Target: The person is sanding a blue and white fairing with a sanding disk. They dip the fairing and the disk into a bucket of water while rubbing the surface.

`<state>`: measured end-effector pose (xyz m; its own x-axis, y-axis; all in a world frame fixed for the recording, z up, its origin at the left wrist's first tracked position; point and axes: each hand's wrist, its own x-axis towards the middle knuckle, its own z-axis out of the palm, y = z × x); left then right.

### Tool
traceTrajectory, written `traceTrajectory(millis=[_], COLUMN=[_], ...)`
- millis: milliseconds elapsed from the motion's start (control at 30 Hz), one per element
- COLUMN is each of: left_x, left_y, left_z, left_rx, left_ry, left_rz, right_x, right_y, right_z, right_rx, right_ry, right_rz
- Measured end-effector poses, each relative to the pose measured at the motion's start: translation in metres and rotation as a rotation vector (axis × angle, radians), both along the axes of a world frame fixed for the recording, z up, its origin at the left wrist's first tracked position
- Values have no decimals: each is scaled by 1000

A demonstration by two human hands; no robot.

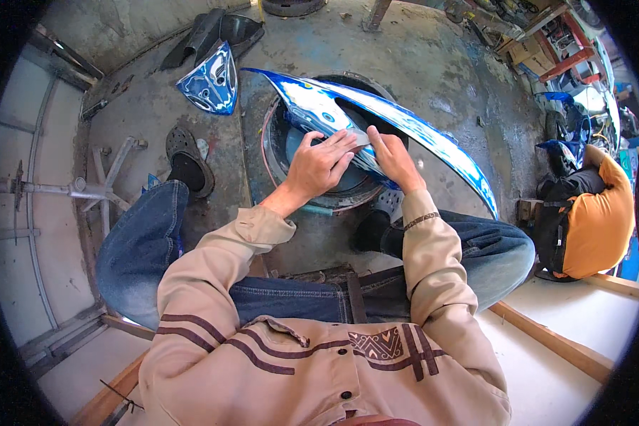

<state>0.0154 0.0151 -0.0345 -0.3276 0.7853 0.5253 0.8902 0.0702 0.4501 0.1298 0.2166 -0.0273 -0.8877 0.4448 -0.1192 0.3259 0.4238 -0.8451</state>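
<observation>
A glossy blue and white fairing panel (419, 128) with a long curved tip lies across a round basin (275, 174) in front of me. My left hand (321, 165) reaches over its near part, fingers stretched out and lying against the panel and the edge of a small grey sheet (361, 138). From the other side my right hand (397, 163) is closed at that sheet, its thumb pressed on it. The right fingertips are partly hidden. What the sheet is made of does not show.
Another blue and white panel (213, 82) lies at the far left, beside black plastic parts (238, 32). A metal stand (106, 181) is at my left. To the right, a person in an orange shirt (600, 220) sits near motorcycle parts (582, 106). My shoes flank the basin.
</observation>
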Motion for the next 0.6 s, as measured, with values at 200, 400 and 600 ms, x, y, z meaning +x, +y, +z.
traceTrajectory(millis=[200, 400, 600], left_x=[1, 4, 3], left_y=[0, 0, 1], left_z=[0, -1, -2], left_rx=[11, 27, 40], left_ry=[-11, -52, -53], left_rz=[-1, -5, -7], right_x=[0, 0, -1], right_y=[1, -2, -2], right_z=[-1, 3, 5], right_rx=[-2, -24, -4], right_ry=[-20, -25, -27], right_rz=[1, -10, -1])
